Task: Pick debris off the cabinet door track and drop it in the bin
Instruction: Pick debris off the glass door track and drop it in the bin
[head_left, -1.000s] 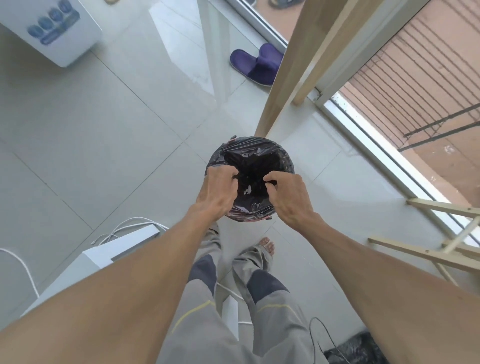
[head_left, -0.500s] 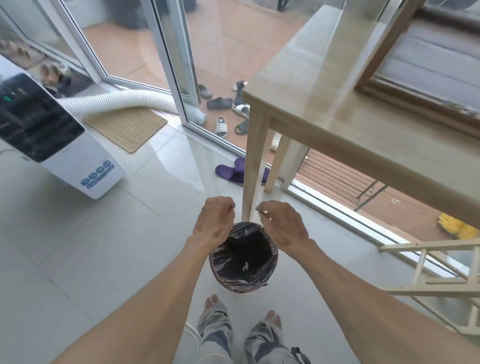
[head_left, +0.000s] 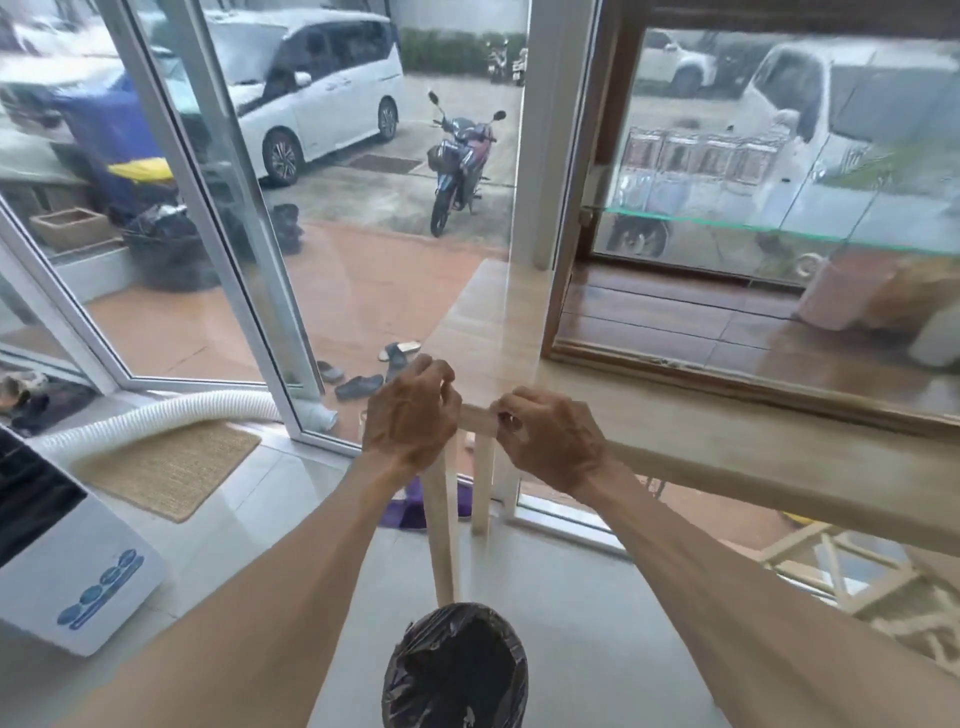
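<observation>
The bin (head_left: 399, 670), lined with a black bag, stands on the tiled floor at the bottom centre, below my forearms. My left hand (head_left: 410, 415) and my right hand (head_left: 550, 436) are raised side by side in front of the near-left corner of the wooden table (head_left: 779, 447). Both have their fingers curled in, and nothing shows in either. On the table sits a wooden-framed glass cabinet; its door track (head_left: 727, 371) runs along the bottom front edge, up and right of my right hand. No debris on the track can be made out.
A white air cooler (head_left: 67, 587) stands at the left with a white hose (head_left: 156, 415) and a woven mat (head_left: 171, 467). Purple slippers (head_left: 410, 512) lie by the table legs. A glass sliding door (head_left: 218, 218) is ahead, a light wooden rack (head_left: 857, 577) at the right.
My hands have risen from the bin's rim to the table corner. The view has tilted up, so the bin now sits low and the cabinet has come into sight.
</observation>
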